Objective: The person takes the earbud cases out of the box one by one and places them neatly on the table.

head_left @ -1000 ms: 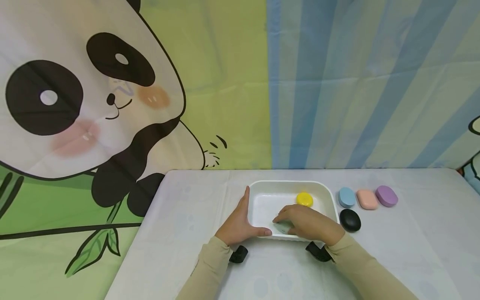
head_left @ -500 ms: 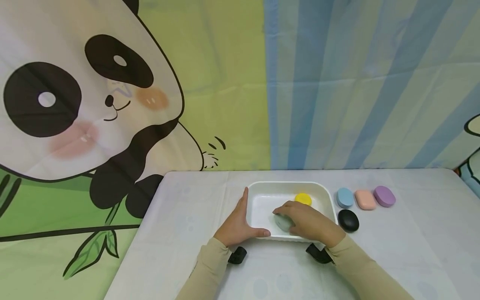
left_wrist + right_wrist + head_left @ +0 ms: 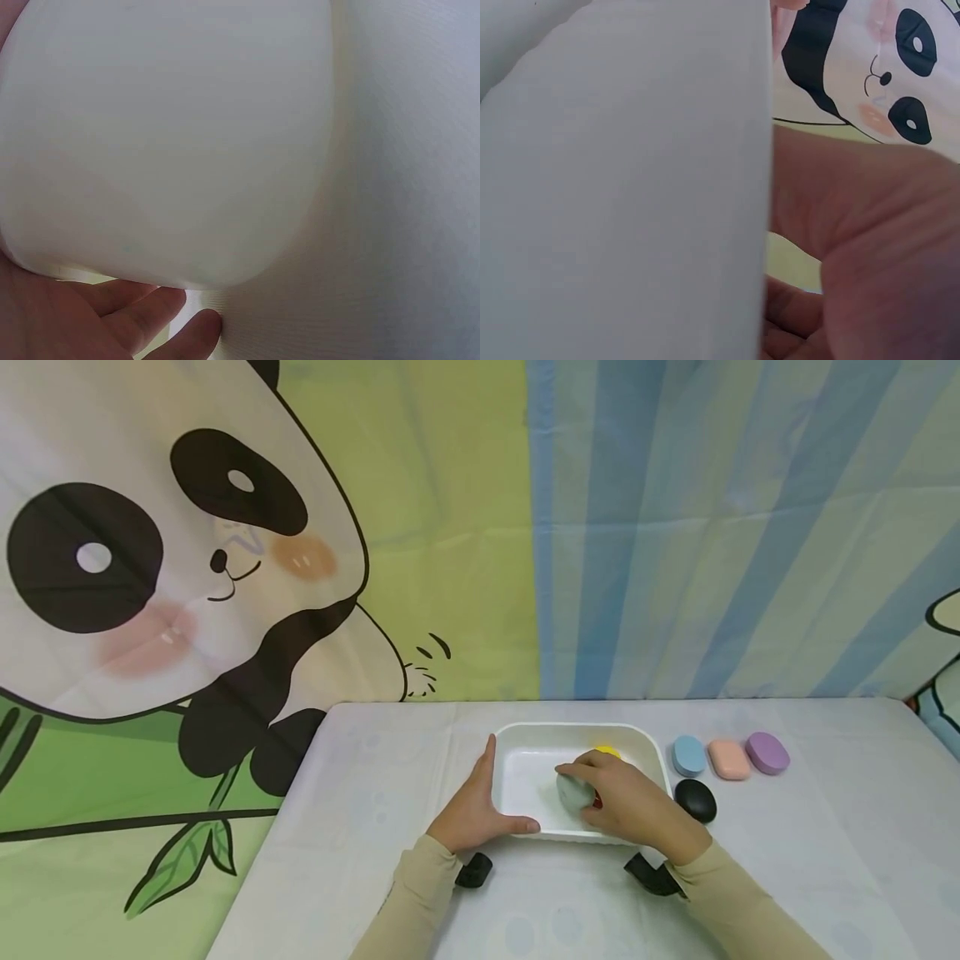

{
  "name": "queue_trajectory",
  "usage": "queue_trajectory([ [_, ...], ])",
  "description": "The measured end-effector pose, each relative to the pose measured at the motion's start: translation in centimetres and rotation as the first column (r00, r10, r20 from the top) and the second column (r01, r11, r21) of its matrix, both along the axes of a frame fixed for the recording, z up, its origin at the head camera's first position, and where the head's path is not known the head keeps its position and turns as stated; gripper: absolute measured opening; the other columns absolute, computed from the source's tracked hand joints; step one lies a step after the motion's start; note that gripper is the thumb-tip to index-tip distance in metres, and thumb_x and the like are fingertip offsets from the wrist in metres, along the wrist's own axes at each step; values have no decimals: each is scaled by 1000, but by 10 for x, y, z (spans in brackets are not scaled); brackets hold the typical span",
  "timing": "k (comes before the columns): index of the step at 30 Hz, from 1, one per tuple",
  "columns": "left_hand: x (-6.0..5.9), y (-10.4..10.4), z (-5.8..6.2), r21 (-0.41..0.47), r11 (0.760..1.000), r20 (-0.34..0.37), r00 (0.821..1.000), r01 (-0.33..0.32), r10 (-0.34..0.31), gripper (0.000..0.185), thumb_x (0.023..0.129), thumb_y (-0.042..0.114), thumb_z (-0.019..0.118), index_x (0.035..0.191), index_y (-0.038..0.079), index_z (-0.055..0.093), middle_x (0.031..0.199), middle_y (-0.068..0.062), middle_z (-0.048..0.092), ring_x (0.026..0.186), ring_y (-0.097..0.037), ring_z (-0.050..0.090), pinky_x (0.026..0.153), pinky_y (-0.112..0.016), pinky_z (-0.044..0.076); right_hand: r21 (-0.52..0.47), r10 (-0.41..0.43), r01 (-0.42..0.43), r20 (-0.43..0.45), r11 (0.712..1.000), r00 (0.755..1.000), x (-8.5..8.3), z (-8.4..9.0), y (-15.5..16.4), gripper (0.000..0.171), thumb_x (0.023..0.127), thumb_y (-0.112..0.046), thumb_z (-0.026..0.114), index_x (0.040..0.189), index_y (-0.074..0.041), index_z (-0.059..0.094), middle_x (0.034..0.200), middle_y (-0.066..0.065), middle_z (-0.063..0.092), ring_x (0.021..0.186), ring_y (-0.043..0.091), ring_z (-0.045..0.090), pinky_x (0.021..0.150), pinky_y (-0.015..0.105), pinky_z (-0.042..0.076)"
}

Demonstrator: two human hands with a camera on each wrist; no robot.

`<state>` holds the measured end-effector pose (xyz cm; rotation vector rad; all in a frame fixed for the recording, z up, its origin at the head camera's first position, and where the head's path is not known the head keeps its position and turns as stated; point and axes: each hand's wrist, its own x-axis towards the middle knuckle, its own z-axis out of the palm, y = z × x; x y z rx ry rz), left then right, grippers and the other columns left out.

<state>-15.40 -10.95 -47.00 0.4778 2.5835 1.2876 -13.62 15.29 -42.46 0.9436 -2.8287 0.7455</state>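
Observation:
A white rectangular tray [image 3: 525,739] sits on the white tablecloth. My left hand [image 3: 482,803] braces its near left corner, with straight fingers along the left wall and the thumb along the front rim. In the left wrist view the fingers [image 3: 150,319] lie against the tray's outer wall [image 3: 165,135]. My right hand [image 3: 626,797] is inside the tray and grips a grey-green oval piece [image 3: 573,792], tilted up off the bottom. A yellow oval piece [image 3: 607,749] lies at the tray's far side, mostly hidden behind that hand. The right wrist view shows only the palm [image 3: 870,262] and the tray wall [image 3: 622,195].
Right of the tray lie a blue oval [image 3: 688,755], a pink one [image 3: 728,759], a purple one [image 3: 767,752] and a black one [image 3: 695,800]. A panda and striped cloth backdrop [image 3: 225,543] hangs behind the table. The table's left edge runs close to my left arm.
My right hand has raised the grey-green piece from the tray's near side and carried it toward the middle, now covering most of the yellow piece. The left hand has stayed put.

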Motion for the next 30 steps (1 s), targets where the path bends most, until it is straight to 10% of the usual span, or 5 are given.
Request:
queue_trajectory([
  [20,-1,1,-2,-9,1000,10,1000,-13,13,143,66,50,92,162,20,-9,168,-4,11,148,-23,26,117,-49,28,-53,-153,150,-59,987,987,21,10,24,61,77,-1,83,135,-6,62,126,13,61,110,29,62,83,42,55],
  [30,0,1,0,3,1000,6,1000,-15,15,142,65,50,93,162,17,-6,166,-8,16,143,-27,33,115,-52,30,-78,-231,227,-51,971,972,31,12,40,64,74,-7,88,133,-5,63,120,12,63,96,24,64,77,41,57],
])
